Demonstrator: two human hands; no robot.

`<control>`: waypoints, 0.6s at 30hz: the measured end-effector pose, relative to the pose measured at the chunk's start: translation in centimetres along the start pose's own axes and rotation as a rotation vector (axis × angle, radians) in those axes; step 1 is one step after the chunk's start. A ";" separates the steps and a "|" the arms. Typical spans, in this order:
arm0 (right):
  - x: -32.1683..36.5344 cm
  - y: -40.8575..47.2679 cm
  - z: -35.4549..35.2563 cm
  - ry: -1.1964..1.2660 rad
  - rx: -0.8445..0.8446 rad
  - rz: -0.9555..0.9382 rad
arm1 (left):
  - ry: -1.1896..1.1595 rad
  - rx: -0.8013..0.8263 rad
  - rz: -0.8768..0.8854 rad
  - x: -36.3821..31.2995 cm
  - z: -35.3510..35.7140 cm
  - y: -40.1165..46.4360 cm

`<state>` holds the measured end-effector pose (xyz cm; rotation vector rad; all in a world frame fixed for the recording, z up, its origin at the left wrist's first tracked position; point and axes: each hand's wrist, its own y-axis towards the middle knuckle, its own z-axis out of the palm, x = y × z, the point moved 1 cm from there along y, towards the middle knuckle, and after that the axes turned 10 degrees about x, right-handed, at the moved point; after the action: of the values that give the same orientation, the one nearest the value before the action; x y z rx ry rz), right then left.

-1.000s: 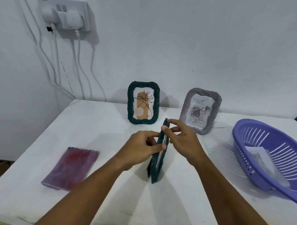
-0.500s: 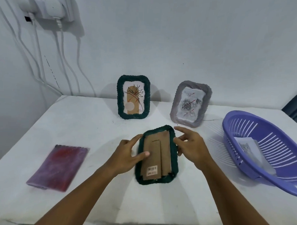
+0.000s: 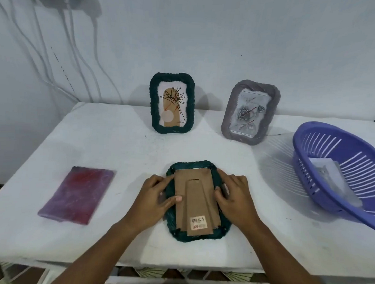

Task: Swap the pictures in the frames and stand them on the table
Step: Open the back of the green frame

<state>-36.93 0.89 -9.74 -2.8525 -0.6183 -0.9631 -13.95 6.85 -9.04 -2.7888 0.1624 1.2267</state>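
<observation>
Nearest you, the dark green frame (image 3: 198,200) lies face down on the white table (image 3: 122,152), its brown cardboard backing (image 3: 196,202) with the folded-flat stand and barcode sticker turned up. Your left hand (image 3: 153,199) rests on the frame's left rim, fingers loosely bent, thumb tip pressing the backing's left edge; your right hand (image 3: 235,198) mirrors it on the right rim, fingertips bent onto the backing's right edge. Neither hand truly grips anything; both press and steady. The backing looks still seated, so this frame seems at the opening stage, its picture not yet out. Well left of your left fingers lies a flat purple-red pouch (image 3: 77,194). Far right of your right fingers sits a purple plastic basket (image 3: 338,168) holding some papers or prints (image 3: 330,176); what they show is unclear. Beyond your fingertips, near the wall, a second green frame (image 3: 172,103) with a botanical print and a grey frame (image 3: 250,111) with a rose picture stand upright. Whether those already hold swapped pictures cannot be judged.
</observation>
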 end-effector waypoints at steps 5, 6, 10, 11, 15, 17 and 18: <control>0.2 -0.8 0.1 0.007 -0.056 0.018 | 0.038 -0.048 0.000 0.2 0.3 0.0; 0.2 -0.9 0.2 0.004 -0.053 0.014 | 0.032 -0.054 0.002 0.3 0.3 0.1; 0.4 -0.8 -0.1 0.038 -0.028 -0.008 | 0.021 -0.088 0.026 0.5 0.5 0.2; 0.4 -0.6 -0.2 0.039 -0.023 -0.016 | 0.025 -0.099 0.030 0.4 0.5 0.3; 0.2 0.4 -0.4 -0.080 0.040 -0.070 | 0.127 -0.098 0.025 0.2 0.4 1.3; 0.1 0.8 -0.5 -0.110 0.058 -0.081 | 0.166 -0.097 0.021 0.2 0.3 1.8; 0.1 1.0 -0.6 -0.114 0.059 -0.082 | 0.176 -0.099 0.018 0.2 0.3 1.9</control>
<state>-36.80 -0.08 -9.14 -2.8661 -0.7664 -0.7821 -14.25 4.98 -9.45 -2.9864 0.1435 1.0177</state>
